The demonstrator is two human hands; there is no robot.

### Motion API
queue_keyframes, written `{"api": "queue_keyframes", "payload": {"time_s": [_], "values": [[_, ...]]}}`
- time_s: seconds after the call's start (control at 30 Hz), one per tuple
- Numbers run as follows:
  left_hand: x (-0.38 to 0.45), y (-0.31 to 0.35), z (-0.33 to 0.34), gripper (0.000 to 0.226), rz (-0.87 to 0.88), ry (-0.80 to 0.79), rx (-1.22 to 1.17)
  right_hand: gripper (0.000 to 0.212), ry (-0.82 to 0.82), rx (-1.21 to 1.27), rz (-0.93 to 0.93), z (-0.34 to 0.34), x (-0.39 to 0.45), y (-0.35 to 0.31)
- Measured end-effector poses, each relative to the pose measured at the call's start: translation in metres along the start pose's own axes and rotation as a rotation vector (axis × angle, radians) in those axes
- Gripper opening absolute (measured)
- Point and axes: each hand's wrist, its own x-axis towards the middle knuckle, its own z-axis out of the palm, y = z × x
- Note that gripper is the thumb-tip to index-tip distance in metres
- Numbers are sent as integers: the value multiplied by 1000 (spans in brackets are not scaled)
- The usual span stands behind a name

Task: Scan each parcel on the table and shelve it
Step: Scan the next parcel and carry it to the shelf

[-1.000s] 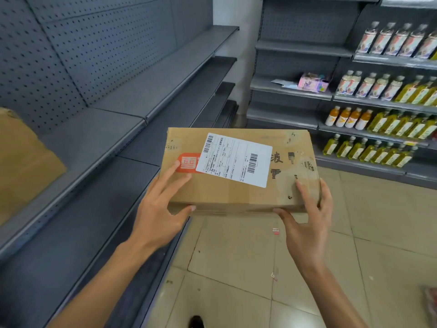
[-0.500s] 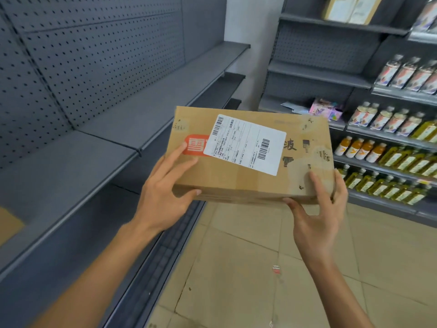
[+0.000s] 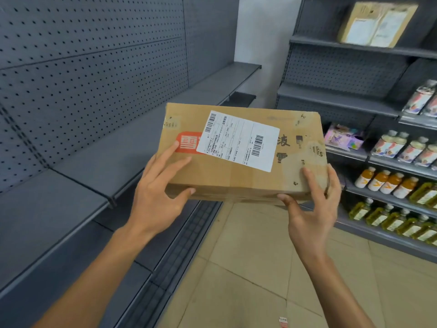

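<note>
Between two rows of grey shelves, I hold a cardboard parcel point(image 3: 243, 152) up in front of me, over the tiled floor point(image 3: 248, 268). My left hand point(image 3: 157, 197) holds the near left corner, with my fingers lying on top and my thumb on the front side. My right hand point(image 3: 312, 207) holds the near right corner, with fingers on top and my thumb tucked under the bottom edge. So both hands are wrapped on the box and neither one is free.

A white shipping label point(image 3: 238, 140) with bar codes is stuck on top, partly over a red logo point(image 3: 188, 143).

I think the box is stiff and not very heavy, since it sits flat in my two hands. Shiny tape covers part of it, so it may be a bit slippery there. Holding two corners feels like the safest way to carry it.

An empty grey shelf point(image 3: 99, 162) is just to my left, and I guess the box could go there. Bottles point(image 3: 387, 183) fill the shelves on my right, and another parcel point(image 3: 376, 22) sits high up there.
</note>
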Motion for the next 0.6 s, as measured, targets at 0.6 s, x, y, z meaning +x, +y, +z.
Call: {"api": "queue_keyframes", "payload": {"time_s": [0.6], "values": [[25, -45, -73, 69, -333, 304, 485, 65, -345, 519, -247, 231, 112, -22]]}}
